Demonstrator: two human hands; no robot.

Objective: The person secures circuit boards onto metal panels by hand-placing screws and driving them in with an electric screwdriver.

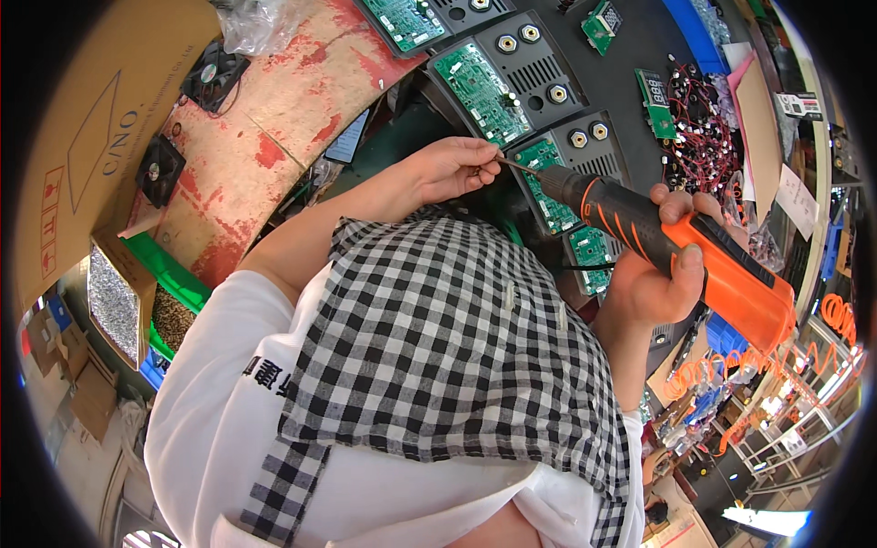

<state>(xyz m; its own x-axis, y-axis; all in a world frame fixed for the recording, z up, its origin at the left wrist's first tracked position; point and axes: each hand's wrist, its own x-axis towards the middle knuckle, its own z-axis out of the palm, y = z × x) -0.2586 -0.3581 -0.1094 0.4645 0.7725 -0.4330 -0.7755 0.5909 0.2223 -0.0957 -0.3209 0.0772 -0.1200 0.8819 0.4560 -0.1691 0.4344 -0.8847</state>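
My right hand (650,285) is wrapped round an orange and black power screwdriver (744,292). Its long thin bit (521,166) points left, toward my left hand (459,168). The fingertips of that hand are pinched together at the bit's tip, and whatever small piece they hold is too small to make out. Below the bit lies a black vented panel (601,160) with brass fittings and a green circuit board (546,187). Just beyond it sits a similar panel (539,78) with its own green board (480,91).
Small display boards (654,102) and a heap of red and black wired connectors (699,128) lie at the right. A blue bin (690,32) stands farther back. Left are black fans (161,170), a worn red-patched surface (265,119) and a large cardboard box (119,100).
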